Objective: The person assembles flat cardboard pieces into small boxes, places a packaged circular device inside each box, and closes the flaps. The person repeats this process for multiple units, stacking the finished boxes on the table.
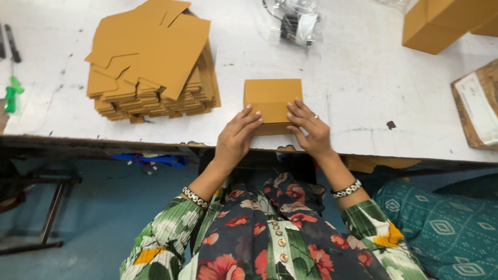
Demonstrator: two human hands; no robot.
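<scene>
Currently: small tan cardboard box [266, 102], at the white table's [358, 78] near edge. Left hand [236, 139] and right hand [310, 129] rest open-fingered on its front edge, pressing, not clasping. Probably light, stiff, crushable; best held by opposite sides.

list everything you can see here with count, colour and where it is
small folded box: one, mustard brown, near table edge, under both hands
stack of flat box blanks: one stack, mustard brown, table's far left
clear plastic bag: one, dark contents, far middle
assembled boxes: at least one, mustard brown, far right corner
flat board with white sheet: one, brown, right edge
green-handled tool: one, left edge
table: one, white, scuffed
left hand: resting on box's near edge
right hand: resting on box's near edge
bracelets: one on each wrist, beaded
</scene>
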